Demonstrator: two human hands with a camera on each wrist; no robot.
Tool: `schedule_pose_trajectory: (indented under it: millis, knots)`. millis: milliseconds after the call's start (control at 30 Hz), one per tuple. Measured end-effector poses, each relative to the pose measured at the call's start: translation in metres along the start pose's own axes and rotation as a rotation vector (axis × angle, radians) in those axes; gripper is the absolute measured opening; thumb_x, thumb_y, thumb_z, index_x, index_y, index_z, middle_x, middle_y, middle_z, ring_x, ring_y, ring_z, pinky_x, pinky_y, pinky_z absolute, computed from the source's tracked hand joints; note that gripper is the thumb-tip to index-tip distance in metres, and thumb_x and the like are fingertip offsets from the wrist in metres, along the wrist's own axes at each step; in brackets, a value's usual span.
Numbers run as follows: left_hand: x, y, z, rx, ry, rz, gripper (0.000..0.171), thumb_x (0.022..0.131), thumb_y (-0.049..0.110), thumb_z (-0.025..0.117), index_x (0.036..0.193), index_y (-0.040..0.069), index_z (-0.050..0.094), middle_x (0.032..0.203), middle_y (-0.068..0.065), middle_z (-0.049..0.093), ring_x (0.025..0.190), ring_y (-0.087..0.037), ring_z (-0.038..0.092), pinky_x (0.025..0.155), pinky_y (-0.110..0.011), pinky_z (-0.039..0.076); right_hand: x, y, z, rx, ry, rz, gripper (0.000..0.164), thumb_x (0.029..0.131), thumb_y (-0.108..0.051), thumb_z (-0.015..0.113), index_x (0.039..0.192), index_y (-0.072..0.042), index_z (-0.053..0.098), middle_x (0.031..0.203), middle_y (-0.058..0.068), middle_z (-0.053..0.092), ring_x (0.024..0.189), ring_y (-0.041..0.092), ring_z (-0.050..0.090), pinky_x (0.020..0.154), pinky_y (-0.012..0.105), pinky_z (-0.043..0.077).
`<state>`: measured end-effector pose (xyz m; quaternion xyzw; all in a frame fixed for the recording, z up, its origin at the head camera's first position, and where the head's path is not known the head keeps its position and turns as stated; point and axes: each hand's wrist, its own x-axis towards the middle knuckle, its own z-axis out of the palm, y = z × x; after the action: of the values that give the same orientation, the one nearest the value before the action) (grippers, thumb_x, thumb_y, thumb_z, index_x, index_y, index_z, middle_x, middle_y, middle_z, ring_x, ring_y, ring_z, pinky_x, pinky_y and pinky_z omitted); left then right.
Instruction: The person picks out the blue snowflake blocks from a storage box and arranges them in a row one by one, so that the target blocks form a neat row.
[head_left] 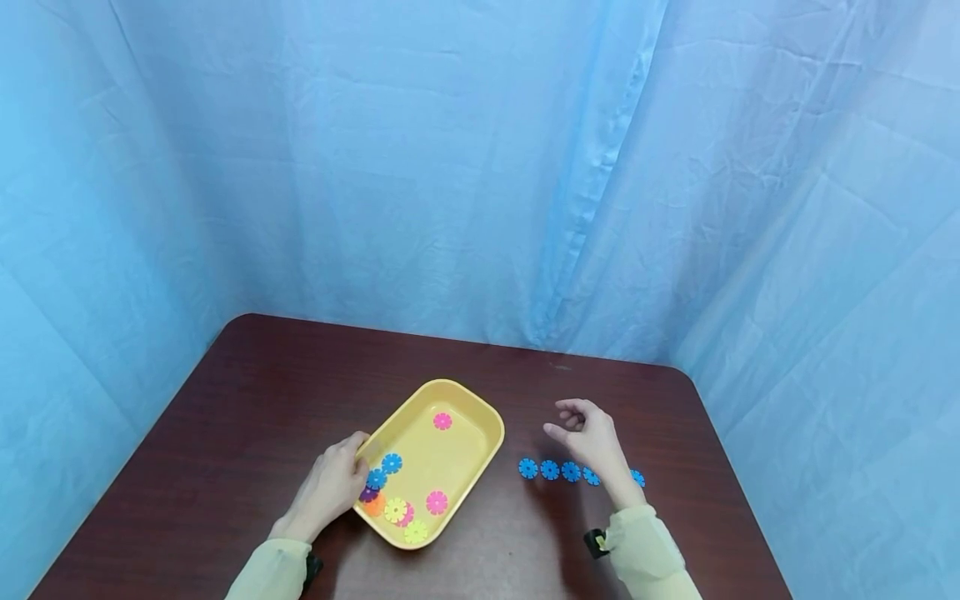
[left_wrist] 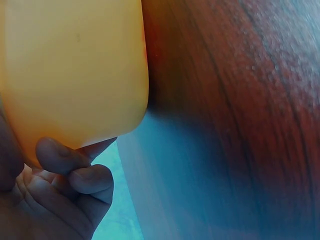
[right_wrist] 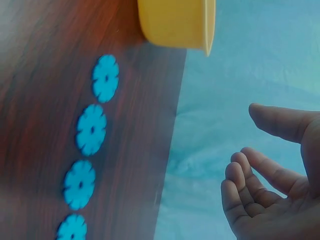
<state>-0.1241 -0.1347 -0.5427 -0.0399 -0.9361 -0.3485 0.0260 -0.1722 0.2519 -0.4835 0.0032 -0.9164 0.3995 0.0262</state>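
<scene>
My left hand [head_left: 326, 487] grips the left rim of a yellow plastic tray [head_left: 431, 454], fingers curled at its edge in the left wrist view. Inside lie several notched, snowflake-shaped plastic discs, mostly bunched toward the near left end: blue [head_left: 392, 463], purple, orange [head_left: 374, 505], yellow [head_left: 416, 532] and pink [head_left: 437, 502]. One pink disc [head_left: 442, 421] sits alone toward the far end. To the right of the tray, several blue discs [head_left: 550, 471] form a line on the table. Over that line hovers my right hand [head_left: 596, 437], thumb and fingers apart, holding nothing; its wrist hides part of the row.
The dark wood-grain table [head_left: 300, 358] has rounded far corners. Light blue curtains [head_left: 420, 167] hang behind it and along both sides. A black wrist strap [head_left: 596, 543] shows below my right hand at the pale sleeve [head_left: 645, 542].
</scene>
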Motion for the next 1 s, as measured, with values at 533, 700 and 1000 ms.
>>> schedule_pose_trajectory:
  millis: [533, 700, 1000]
  knots:
    - [0.000, -0.001, 0.000, -0.005, -0.002, 0.004, 0.030, 0.091, 0.001, 0.063, 0.121, -0.001, 0.062, 0.114, -0.019, 0.067, 0.085, -0.021, 0.062, 0.074, -0.041, 0.054, 0.011, -0.042, 0.028, 0.051, -0.026, -0.085, 0.039, 0.082, -0.014, 0.082, 0.117, -0.006, 0.068, 0.100, 0.006, 0.064, 0.089, 0.020, 0.057, 0.081, 0.037, 0.050]
    - [0.000, -0.001, 0.000, -0.007, -0.001, 0.005, 0.030, 0.092, 0.000, 0.063, 0.121, -0.001, 0.062, 0.114, -0.019, 0.067, 0.086, -0.021, 0.063, 0.076, -0.042, 0.055, 0.013, -0.056, 0.037, 0.067, -0.046, -0.102, 0.039, 0.081, -0.014, 0.082, 0.117, -0.006, 0.068, 0.099, 0.006, 0.064, 0.089, 0.023, 0.057, 0.080, 0.037, 0.050]
    - [0.000, -0.001, -0.001, -0.002, 0.001, 0.004, 0.029, 0.091, 0.000, 0.063, 0.120, -0.001, 0.062, 0.113, -0.019, 0.067, 0.084, -0.021, 0.063, 0.078, -0.044, 0.055, 0.017, -0.072, 0.053, 0.094, -0.074, -0.149, 0.036, 0.081, -0.011, 0.082, 0.114, -0.004, 0.069, 0.098, 0.012, 0.065, 0.087, 0.027, 0.057, 0.078, 0.037, 0.050]
